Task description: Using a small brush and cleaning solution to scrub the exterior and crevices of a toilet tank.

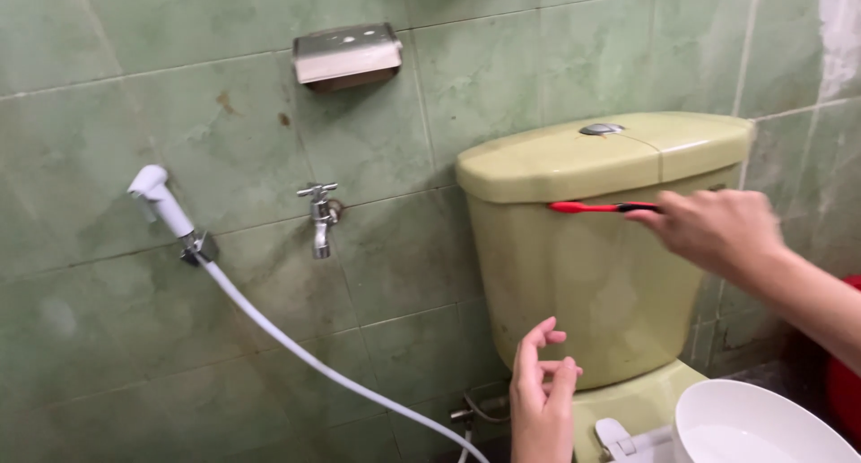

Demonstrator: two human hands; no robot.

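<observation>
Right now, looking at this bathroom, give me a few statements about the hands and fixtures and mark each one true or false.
1. The right hand holds a red toothbrush against the toilet tank. True.
2. The left hand grips the spray hose. False: it is empty, raised in front of the tank.
3. The sprayer head hangs in a wall holder, left of the tap. True.
4. The tank lid is off. False: it sits on the tank.
</observation>
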